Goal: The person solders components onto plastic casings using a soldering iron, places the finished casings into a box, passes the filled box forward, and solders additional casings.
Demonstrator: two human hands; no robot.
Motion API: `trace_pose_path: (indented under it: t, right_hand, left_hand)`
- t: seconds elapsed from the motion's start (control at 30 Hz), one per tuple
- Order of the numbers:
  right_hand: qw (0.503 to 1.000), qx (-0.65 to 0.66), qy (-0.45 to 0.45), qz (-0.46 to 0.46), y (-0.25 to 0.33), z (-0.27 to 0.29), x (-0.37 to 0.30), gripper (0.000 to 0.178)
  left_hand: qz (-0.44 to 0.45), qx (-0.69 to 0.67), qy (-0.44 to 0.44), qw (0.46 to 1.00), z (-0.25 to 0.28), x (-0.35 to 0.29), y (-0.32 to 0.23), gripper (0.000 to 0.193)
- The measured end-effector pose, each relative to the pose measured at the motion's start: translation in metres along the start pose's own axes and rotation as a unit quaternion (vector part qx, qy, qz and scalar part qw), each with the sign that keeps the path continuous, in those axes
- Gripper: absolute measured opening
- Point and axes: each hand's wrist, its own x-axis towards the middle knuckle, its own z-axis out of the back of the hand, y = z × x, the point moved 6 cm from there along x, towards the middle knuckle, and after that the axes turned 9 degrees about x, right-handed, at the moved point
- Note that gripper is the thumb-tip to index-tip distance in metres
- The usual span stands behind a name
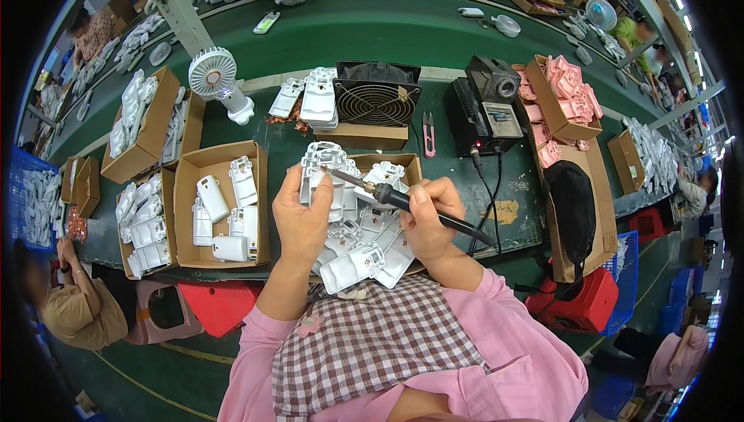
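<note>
My left hand [301, 217] grips a white plastic housing [319, 157] between thumb and fingers, above the front middle of the bench. In my right hand [435, 224] is a soldering iron [394, 198] with a black handle, held like a pen. Its metal tip points left and reaches the housing near my left fingertips; whether it touches cannot be made out. Below both hands, a heap of similar white housings [354, 267] fills a cardboard box [415, 165] and spreads to the bench's front edge.
A cardboard box [184, 228] of white housings stands left. Behind my hands are a black grilled fan [377, 100], stacked housings [319, 96] and a white handheld fan [213, 73]. Pink-handled snips [428, 137], a soldering station [484, 116] with its cable, and pink parts [570, 89] lie right.
</note>
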Motion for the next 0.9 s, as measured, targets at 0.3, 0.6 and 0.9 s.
trace_pose_path:
  t: [0.3,0.6,0.9]
  right_hand:
    - [0.995,0.076,-0.051,0.028,0.005,0.006,0.000,0.016]
    - [0.996,0.076,-0.024,0.038,0.008,0.005,-0.002,0.017]
    - [0.999,0.029,-0.012,0.006,0.001,0.002,-0.004,0.015]
  left_hand:
    - [0.011,-0.008,0.008,1.000,0.002,0.001,-0.002,0.023]
    - [0.031,-0.021,-0.037,0.999,0.012,0.003,-0.003,0.022]
    - [0.073,-0.079,0.011,0.994,0.002,0.001,-0.004,0.015]
